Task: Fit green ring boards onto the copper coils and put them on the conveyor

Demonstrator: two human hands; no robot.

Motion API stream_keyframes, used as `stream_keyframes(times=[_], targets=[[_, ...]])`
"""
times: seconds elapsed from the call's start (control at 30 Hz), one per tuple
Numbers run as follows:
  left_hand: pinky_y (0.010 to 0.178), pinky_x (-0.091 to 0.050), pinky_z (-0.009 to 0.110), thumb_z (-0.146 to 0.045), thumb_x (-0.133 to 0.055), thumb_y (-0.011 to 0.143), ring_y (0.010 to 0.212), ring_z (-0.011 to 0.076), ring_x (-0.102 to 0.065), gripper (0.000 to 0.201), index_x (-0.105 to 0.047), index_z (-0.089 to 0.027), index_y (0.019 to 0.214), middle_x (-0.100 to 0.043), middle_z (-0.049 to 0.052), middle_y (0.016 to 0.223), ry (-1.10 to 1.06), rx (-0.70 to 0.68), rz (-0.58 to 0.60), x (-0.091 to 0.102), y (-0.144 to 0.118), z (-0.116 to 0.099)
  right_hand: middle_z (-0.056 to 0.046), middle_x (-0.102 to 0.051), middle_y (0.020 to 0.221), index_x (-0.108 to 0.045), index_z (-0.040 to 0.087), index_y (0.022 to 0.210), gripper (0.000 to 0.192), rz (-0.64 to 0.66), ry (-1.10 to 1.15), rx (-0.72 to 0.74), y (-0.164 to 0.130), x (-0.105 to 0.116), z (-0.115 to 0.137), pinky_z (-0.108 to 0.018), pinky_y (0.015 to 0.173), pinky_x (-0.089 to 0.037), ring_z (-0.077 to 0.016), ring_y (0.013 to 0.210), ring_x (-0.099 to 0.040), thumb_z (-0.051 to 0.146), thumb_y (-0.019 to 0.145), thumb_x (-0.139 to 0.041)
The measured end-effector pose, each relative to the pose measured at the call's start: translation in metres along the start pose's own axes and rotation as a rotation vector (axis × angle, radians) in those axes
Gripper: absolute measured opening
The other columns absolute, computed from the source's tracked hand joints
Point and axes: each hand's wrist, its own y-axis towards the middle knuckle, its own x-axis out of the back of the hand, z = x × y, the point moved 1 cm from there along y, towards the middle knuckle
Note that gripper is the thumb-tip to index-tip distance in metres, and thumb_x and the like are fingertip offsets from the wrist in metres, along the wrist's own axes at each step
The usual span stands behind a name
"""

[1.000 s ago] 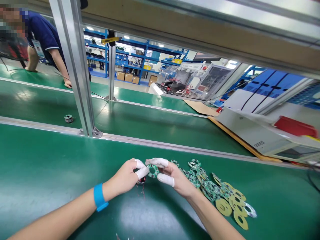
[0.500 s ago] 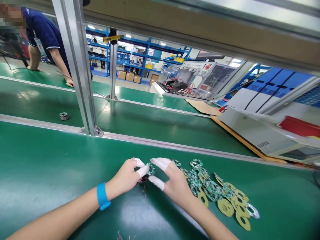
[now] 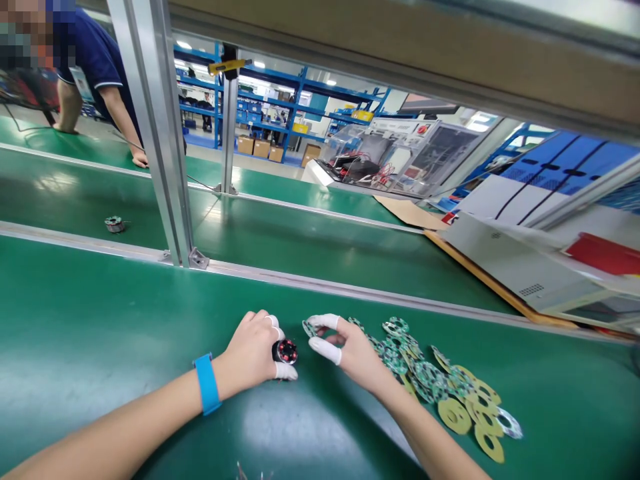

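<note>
My left hand [image 3: 260, 347], with white finger covers, is closed around a small motor stator [image 3: 286, 351] with red and black windings; its top faces me. Just to the right, my right hand [image 3: 345, 343] pinches a ring-shaped green circuit board [image 3: 310, 328] between covered fingertips. The board is tilted and apart from the stator. Beyond my right hand lies a loose pile of similar ring circuit boards [image 3: 430, 380], some with their yellowish undersides [image 3: 454, 416] up. A few thin wire ends [image 3: 241, 472] show at the bottom edge.
Another wound stator [image 3: 115, 225] stands on the conveyor belt [image 3: 300, 240] behind the metal rail [image 3: 320, 288]. An aluminium post [image 3: 160, 147] rises at the left. Across the line, a person in a blue shirt [image 3: 95, 53] leans on the far surface. A grey cabinet [image 3: 520, 267] lies at the right.
The ring board has passed from my left fingertips to my right ones. My left hand has turned and now grips the stator with its top showing. The stator on the belt appears shifted slightly left.
</note>
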Motion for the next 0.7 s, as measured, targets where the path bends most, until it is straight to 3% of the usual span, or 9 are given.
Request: stream_keyframes(times=[0.2,0.37,0.57,0.7], targets=[[0.066,-0.032,0.032,-0.066,-0.071,0.056,0.081,0.0225,-0.051,0.052,-0.065,-0.017,0.071,-0.060,0.004,0.077,0.111,0.014,-0.033,-0.003,-0.003,-0.004,-0.007,-0.067,0.088,-0.067,0.018,0.091,0.025,0.091,0.075,-0.025,-0.005,-0.010,0.007,-0.031,0.066,-0.053,-0.0193,0.077,-0.061,0.029,0.069,-0.064],[0.065,-0.032,0.033,-0.067,-0.067,0.061,0.079,0.0225,-0.052,0.052,-0.065,-0.016,0.071,-0.060,0.005,0.076,0.133,0.014,-0.058,-0.004,-0.003,-0.005,-0.008,-0.066,0.093,-0.066,0.019,0.097,0.027,0.089,-0.057,0.137,-0.012,-0.024,0.009,-0.032,0.069,-0.052,-0.0199,0.080,-0.061,0.025,0.071,-0.066],[0.064,-0.032,0.034,-0.067,-0.056,0.072,0.077,0.0222,-0.052,0.052,-0.064,-0.016,0.068,-0.060,0.006,0.074,0.121,0.004,-0.095,-0.008,-0.005,-0.003,-0.010,-0.066,0.101,-0.065,0.020,0.105,0.031,0.064,-0.247,0.278,-0.016,-0.030,0.005,-0.039,0.083,-0.050,-0.0236,0.094,-0.060,0.024,0.074,-0.067],[0.063,-0.031,0.034,-0.064,-0.059,0.072,0.076,0.0219,-0.052,0.048,-0.064,-0.016,0.069,-0.061,0.006,0.074,0.120,0.006,-0.103,-0.009,-0.006,-0.003,-0.009,-0.067,0.099,-0.064,0.021,0.107,0.026,0.005,-0.337,0.337,-0.021,-0.031,0.004,-0.038,0.079,-0.053,-0.0229,0.091,-0.061,0.025,0.081,-0.061]])
